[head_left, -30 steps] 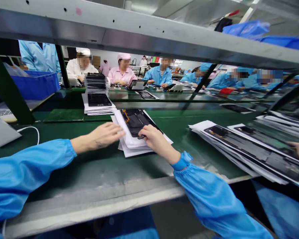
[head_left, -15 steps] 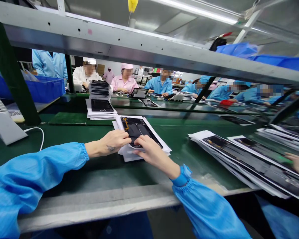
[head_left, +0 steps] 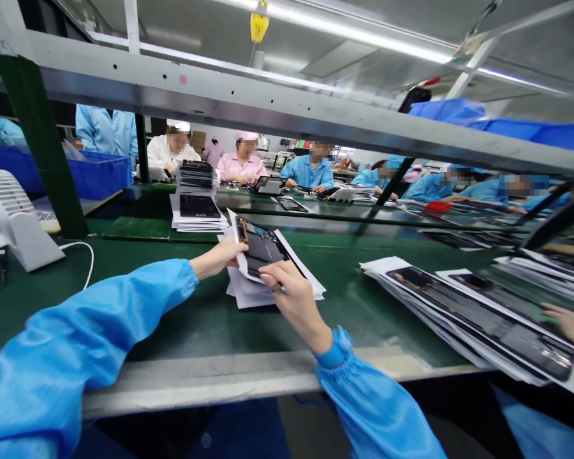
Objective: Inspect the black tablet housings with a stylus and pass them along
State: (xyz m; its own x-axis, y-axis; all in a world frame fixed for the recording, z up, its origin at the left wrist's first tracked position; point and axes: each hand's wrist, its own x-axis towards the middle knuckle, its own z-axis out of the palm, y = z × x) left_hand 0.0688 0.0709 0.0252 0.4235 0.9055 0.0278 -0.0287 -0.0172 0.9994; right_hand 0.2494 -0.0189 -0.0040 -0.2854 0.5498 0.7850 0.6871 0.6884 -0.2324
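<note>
Left hand pinching tilted black panel on white paper, right hand pinching its lower edge

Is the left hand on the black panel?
No, the left hand grips the edge of the white paper beside the black panel.

Left sleeve and right sleeve are bright blue, shiny, puffy smock fabric. Both gather at elastic cuffs; right cuff has a flat blue band. Left hand and right hand are bare.
</note>
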